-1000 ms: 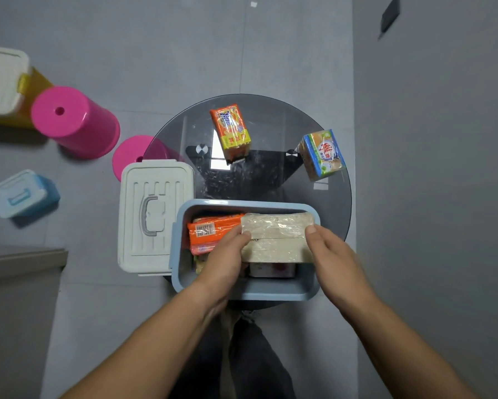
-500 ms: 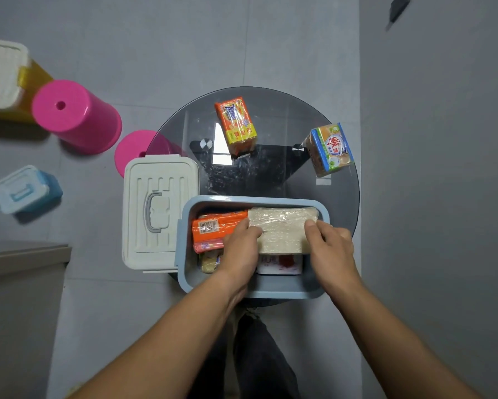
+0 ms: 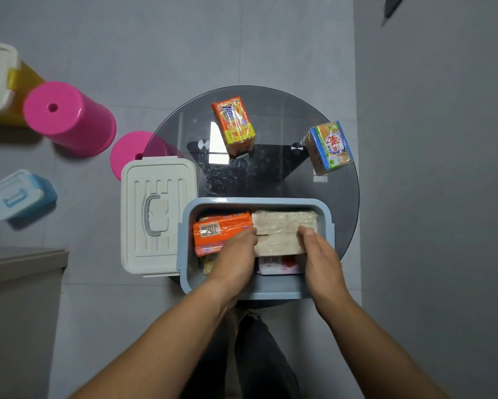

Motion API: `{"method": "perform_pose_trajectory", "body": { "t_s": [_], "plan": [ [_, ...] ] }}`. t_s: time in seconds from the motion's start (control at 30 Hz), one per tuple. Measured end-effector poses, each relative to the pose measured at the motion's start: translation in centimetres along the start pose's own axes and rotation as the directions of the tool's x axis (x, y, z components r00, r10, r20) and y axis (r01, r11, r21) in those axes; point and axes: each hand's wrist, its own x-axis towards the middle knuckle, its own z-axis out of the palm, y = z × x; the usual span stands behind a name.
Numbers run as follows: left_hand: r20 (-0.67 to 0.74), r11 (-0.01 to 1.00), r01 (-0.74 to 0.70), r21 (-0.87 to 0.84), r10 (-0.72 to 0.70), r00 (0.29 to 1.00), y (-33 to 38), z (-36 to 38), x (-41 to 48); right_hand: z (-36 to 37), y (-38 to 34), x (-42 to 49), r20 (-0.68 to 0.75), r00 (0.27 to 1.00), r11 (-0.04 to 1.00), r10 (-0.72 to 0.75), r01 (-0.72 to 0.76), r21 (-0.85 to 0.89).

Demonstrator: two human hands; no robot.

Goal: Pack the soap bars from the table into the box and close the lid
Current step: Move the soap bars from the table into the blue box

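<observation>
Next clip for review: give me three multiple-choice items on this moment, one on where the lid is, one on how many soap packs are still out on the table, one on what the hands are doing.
1. Where is the white lid?
A. On the blue box
B. Beside the blue box, on its left
C. On the floor

2. How many soap packs lie on the glass table outside the box?
A. None
B. Two
C. Four

3. What are the hands doing?
A. Both rest on the pale wrapped soap pack in the box
B. Both lift the lid
C. Both hang idle

Key: 1 B, the lid lies handle up next to the open blue box. 2 B, the orange pack and the blue-green pack. 3 A, left hand and right hand touch the pale pack.
</observation>
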Motion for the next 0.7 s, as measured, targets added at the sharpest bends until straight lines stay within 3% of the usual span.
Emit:
{"method": "perform_pose_trajectory", "body": {
  "t_s": [0.1, 0.2, 0.3, 0.47, 0.57, 0.7],
  "plan": [
    [0.034, 0.994, 0.022, 0.108, -0.026, 0.999, 0.4, 0.0, 0.7, -0.4, -0.2, 0.4, 0.033, 0.998, 0.994, 0.061, -0.063, 0.091],
    [0.105, 0.974, 0.048, 0.219, -0.072, 0.992, 0.6, 0.1, 1.5, -0.3, -0.3, 0.4, 0.056, 0.997, 0.995, 0.060, -0.064, 0.077],
    [0.093, 0.981, 0.103, 0.167, -0.119, 0.989, 1.2, 0.0, 1.6, 0.1, -0.6, 0.1, 0.073, 0.997, 0.999, 0.040, -0.042, 0.032],
    [0.149, 0.981, 0.069, 0.180, -0.097, 0.984, 1.3, -1.4, 1.8, -0.7, -2.6, 0.1, 0.075, 0.997, 0.992, -0.033, 0.042, -0.117],
    [0.130, 0.987, 0.009, 0.163, -0.030, 0.991, 2.9, -3.0, 2.4, -1.7, -4.8, 0.8, 0.007, 0.992, 0.966, -0.129, 0.127, -0.225],
    [0.045, 0.986, -0.150, 0.069, 0.147, 0.988, 6.9, -4.6, 4.3, -2.1, -8.7, 2.8, -0.059, 0.958, 0.947, -0.281, 0.267, -0.179]
  ]
}}
